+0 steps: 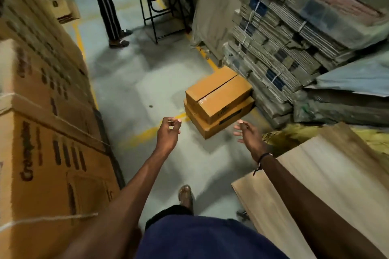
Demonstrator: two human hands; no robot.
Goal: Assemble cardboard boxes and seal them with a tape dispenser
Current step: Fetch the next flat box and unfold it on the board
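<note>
Both hands reach out empty toward two stacked cardboard boxes on the floor.

The upper box (219, 94), its top seam taped, sits on the lower box (221, 122), whose top it mostly hides. Short of the stack, the left hand (168, 134) hangs with fingers loosely curled, and the right hand (248, 134) has its fingers spread; neither touches anything. Right of the stack rise bundles of flattened cartons (294, 38), blurred. Beyond it a person's legs (107, 6) are cut off by the top edge. No tape dispenser can be made out.
</note>
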